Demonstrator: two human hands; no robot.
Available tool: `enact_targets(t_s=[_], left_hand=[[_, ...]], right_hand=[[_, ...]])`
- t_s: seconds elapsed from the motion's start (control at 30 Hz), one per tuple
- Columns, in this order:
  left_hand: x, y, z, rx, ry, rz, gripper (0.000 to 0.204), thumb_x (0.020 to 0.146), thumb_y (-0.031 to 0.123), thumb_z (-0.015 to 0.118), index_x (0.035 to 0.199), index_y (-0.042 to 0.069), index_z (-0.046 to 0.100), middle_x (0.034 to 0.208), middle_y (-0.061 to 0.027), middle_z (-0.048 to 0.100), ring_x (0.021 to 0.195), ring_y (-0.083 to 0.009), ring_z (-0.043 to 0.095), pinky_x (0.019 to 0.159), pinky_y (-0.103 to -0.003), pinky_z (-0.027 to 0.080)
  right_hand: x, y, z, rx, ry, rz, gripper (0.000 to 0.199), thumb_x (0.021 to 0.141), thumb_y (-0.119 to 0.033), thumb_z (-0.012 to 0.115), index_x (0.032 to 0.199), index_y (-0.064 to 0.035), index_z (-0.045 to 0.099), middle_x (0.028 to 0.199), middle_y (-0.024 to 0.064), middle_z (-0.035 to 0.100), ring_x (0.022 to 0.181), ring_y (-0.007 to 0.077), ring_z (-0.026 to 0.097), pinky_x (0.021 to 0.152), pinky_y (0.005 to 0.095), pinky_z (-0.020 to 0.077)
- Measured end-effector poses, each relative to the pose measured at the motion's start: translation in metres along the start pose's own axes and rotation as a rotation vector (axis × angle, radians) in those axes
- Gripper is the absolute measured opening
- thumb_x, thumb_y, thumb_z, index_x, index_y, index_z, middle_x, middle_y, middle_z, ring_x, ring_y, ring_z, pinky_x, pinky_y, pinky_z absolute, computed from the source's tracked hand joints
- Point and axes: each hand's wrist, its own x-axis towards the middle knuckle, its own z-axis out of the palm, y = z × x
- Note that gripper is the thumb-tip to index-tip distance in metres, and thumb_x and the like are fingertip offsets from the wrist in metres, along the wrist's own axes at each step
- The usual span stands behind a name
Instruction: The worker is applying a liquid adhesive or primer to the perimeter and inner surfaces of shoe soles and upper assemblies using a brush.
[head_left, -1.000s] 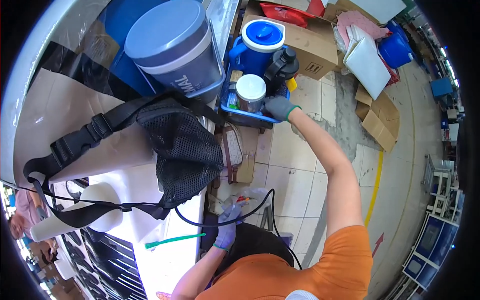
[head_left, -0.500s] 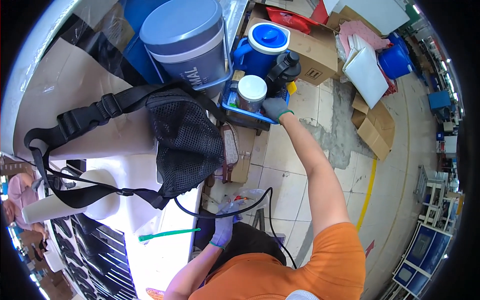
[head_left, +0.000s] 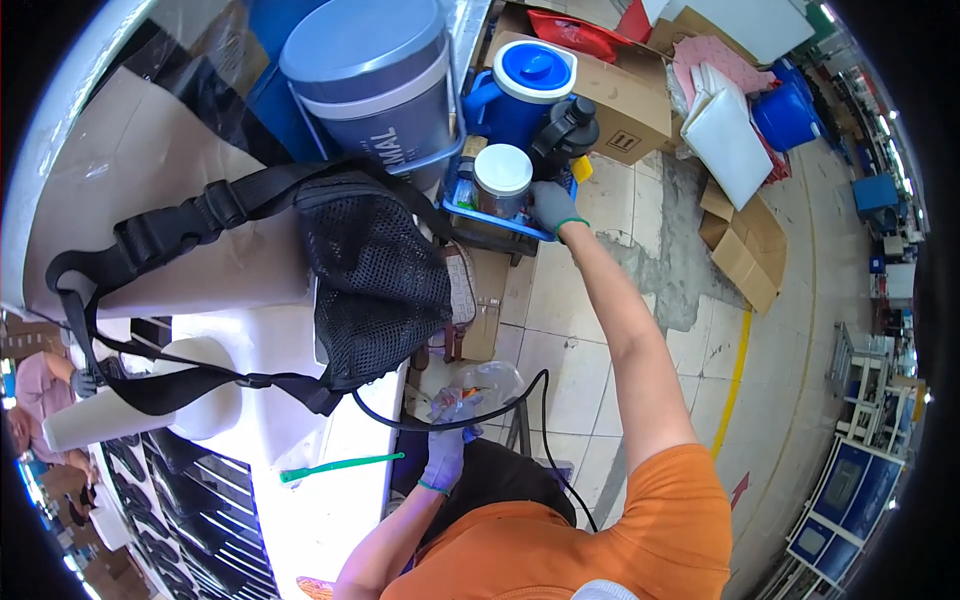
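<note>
My right hand (head_left: 553, 206), in a grey glove, reaches into the front right corner of a blue basket (head_left: 497, 220). Its fingers dip behind the rim beside a clear jar with a white lid (head_left: 502, 172), so what they touch is hidden. Right behind that hand stands a dark bottle with a black cap (head_left: 568, 130), and a blue jug (head_left: 538, 72) is further back. Low by the white table's edge, my left hand (head_left: 448, 445), gloved too, is closed on a clear plastic bag (head_left: 492, 380) with small red and orange bits in it.
A black mesh bag with straps (head_left: 375, 275) hangs over a white machine (head_left: 270, 350); its black cable loops before my left hand. A green strip (head_left: 340, 467) lies on the table. Behind are a large grey-blue bucket (head_left: 370, 85) and cardboard boxes (head_left: 610, 100). Another person (head_left: 55, 395) is far left.
My left hand has lifted slightly and the clear bag is spread wider above it. My right hand stays at the basket corner, shifted only a little.
</note>
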Motion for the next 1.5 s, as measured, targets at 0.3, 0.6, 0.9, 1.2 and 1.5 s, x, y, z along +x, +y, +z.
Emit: enact_targets(t_s=[0.3,0.6,0.9,1.2,1.5], left_hand=[[0.006,-0.008,-0.008,-0.015,-0.022,-0.010,0.027,0.096,0.020,0.054,0.115,0.003,0.063,0.071,0.0043,0.050,0.062,-0.0056,0.045,0.058,-0.020,0.037],[0.003,0.000,-0.005,-0.025,-0.062,-0.013,0.027,0.093,0.017,0.058,0.116,0.004,0.062,0.082,0.0036,0.053,0.065,-0.0051,0.043,0.059,-0.020,0.036],[-0.001,0.002,-0.005,-0.080,0.052,0.003,0.019,0.093,0.014,0.059,0.107,0.004,0.065,0.074,0.0051,0.051,0.060,-0.0051,0.043,0.056,-0.020,0.037],[0.024,0.015,0.001,-0.026,-0.058,0.128,0.020,0.095,0.020,0.057,0.105,0.007,0.068,0.070,0.0073,0.047,0.060,-0.0039,0.041,0.056,-0.019,0.035],[0.012,0.046,0.020,-0.081,-0.049,0.163,0.031,0.096,0.023,0.056,0.119,0.004,0.064,0.072,0.0044,0.054,0.063,-0.0042,0.047,0.060,-0.019,0.040]], right_hand=[[-0.004,-0.035,0.006,-0.053,-0.037,0.139,0.022,0.083,-0.016,0.054,0.096,-0.0046,0.067,0.099,0.0218,0.067,0.094,0.0366,0.065,0.082,0.0456,0.0512],[0.002,-0.032,0.013,-0.034,-0.071,0.234,0.029,0.089,-0.017,0.043,0.099,-0.0036,0.067,0.103,0.0215,0.067,0.096,0.0358,0.065,0.083,0.0448,0.0517],[0.005,-0.024,0.013,-0.040,-0.070,0.237,0.025,0.083,-0.017,0.054,0.096,-0.0031,0.070,0.104,0.0221,0.066,0.098,0.0356,0.065,0.085,0.0435,0.0509],[-0.057,-0.021,-0.090,0.750,0.031,0.115,0.020,0.080,-0.026,0.068,0.084,-0.0060,0.070,0.079,0.0073,0.069,0.065,0.0157,0.065,0.059,0.0255,0.0492],[-0.228,-0.124,-0.094,1.226,-0.736,0.233,0.010,0.084,-0.016,0.065,0.086,-0.0062,0.064,0.070,-0.0004,0.061,0.056,0.0023,0.053,0.048,0.0172,0.0391]])
